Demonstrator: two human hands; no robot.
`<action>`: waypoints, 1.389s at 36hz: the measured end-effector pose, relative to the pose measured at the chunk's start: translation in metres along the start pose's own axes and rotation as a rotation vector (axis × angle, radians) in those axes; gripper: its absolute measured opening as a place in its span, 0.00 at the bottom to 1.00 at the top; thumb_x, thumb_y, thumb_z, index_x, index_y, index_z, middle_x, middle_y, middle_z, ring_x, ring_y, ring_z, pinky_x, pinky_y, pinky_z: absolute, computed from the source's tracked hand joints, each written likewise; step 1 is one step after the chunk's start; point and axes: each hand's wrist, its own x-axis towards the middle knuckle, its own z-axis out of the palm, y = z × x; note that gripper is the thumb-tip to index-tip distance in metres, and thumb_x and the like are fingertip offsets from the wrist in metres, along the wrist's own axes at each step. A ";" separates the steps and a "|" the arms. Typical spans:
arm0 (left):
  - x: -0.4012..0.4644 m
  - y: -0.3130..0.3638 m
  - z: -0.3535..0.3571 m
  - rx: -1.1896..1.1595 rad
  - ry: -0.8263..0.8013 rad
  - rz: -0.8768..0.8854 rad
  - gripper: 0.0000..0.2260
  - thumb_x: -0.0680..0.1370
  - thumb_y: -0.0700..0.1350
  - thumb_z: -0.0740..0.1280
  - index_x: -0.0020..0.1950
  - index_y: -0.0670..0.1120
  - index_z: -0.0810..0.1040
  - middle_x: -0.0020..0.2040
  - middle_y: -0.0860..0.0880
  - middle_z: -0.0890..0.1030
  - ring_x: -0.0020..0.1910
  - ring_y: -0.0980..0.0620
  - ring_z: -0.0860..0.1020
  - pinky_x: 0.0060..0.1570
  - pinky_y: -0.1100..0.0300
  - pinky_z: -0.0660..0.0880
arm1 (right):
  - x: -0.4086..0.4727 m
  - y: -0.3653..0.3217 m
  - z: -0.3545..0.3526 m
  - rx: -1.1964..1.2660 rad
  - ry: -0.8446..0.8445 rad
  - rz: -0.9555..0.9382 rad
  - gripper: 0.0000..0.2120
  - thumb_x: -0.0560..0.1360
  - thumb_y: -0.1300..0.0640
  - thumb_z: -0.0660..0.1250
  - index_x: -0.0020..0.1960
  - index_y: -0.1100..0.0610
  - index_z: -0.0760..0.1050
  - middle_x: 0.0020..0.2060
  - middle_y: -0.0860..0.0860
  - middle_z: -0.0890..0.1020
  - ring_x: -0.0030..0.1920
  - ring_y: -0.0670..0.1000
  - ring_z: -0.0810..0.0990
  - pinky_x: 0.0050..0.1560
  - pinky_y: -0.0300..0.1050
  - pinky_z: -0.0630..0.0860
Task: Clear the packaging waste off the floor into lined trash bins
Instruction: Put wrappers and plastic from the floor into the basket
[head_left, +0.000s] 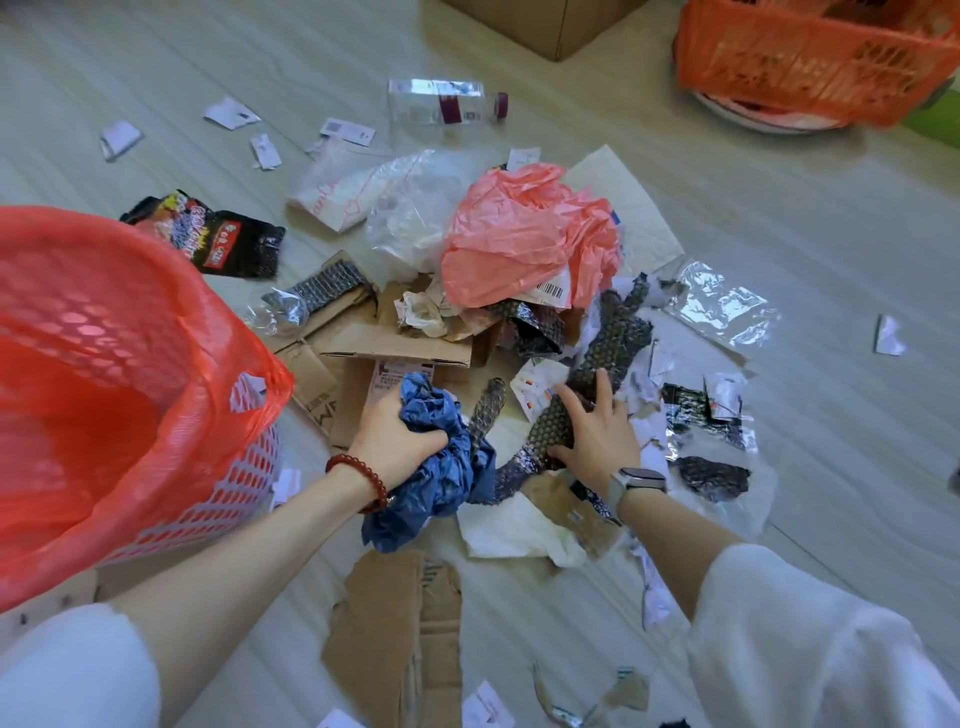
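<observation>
The packaging waste lies heaped in the middle of the pale floor (805, 249), and both hands are down in it. The left hand (397, 434), a red bead bracelet (358, 480) on its wrist, has its fingers (426, 434) curled tight round a crumpled blue plastic bag (441, 467) — clamped on it, the bag bunched up under the palm. The right hand (597, 434), with a smartwatch (636, 480) on the wrist, lies over a strip of dark bubble wrap (597, 358); its fingers are spread apart across the strip, the thumb tucked at the wrap's lower edge.

Just to the left of the left arm stands a white mesh trash bin (228, 483) lined with a red plastic liner (104, 364), its mouth open and tilted toward the heap. Behind the hands the pile holds flattened cardboard (363, 338), a crumpled pink plastic bag (519, 244) on top, clear plastic film (410, 208) beside it, and a sheet of shiny clear wrap (727, 306) off to the right. A black snack wrapper (218, 239) lies near the bin's far side. A clear plastic bottle (441, 101) rests on its side further back, with small paper scraps (228, 111) scattered round. A torn cardboard piece (400, 623) lies between the forearms. At the far right corner sits an orange basket (810, 57), and a cardboard box (545, 21) — only partly seen — stands at the top edge.
</observation>
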 end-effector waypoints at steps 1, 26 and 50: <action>-0.001 0.000 0.000 0.011 0.004 0.007 0.11 0.71 0.36 0.69 0.45 0.48 0.71 0.37 0.58 0.74 0.36 0.65 0.70 0.29 0.77 0.65 | 0.001 0.000 0.002 -0.022 0.032 -0.012 0.30 0.72 0.50 0.69 0.70 0.50 0.60 0.73 0.60 0.48 0.66 0.66 0.61 0.62 0.56 0.69; -0.002 0.056 -0.047 0.002 0.199 0.240 0.11 0.70 0.39 0.69 0.46 0.49 0.70 0.38 0.57 0.75 0.44 0.52 0.77 0.40 0.62 0.69 | -0.022 -0.041 -0.145 0.807 0.393 -0.205 0.14 0.75 0.69 0.55 0.56 0.56 0.68 0.36 0.48 0.74 0.32 0.54 0.74 0.33 0.44 0.72; -0.054 -0.079 -0.240 0.924 0.045 -0.115 0.44 0.68 0.65 0.67 0.73 0.62 0.41 0.76 0.47 0.44 0.75 0.42 0.46 0.69 0.39 0.52 | -0.063 -0.317 -0.191 0.674 0.651 -0.934 0.25 0.71 0.66 0.52 0.65 0.48 0.61 0.52 0.58 0.68 0.49 0.51 0.69 0.48 0.47 0.73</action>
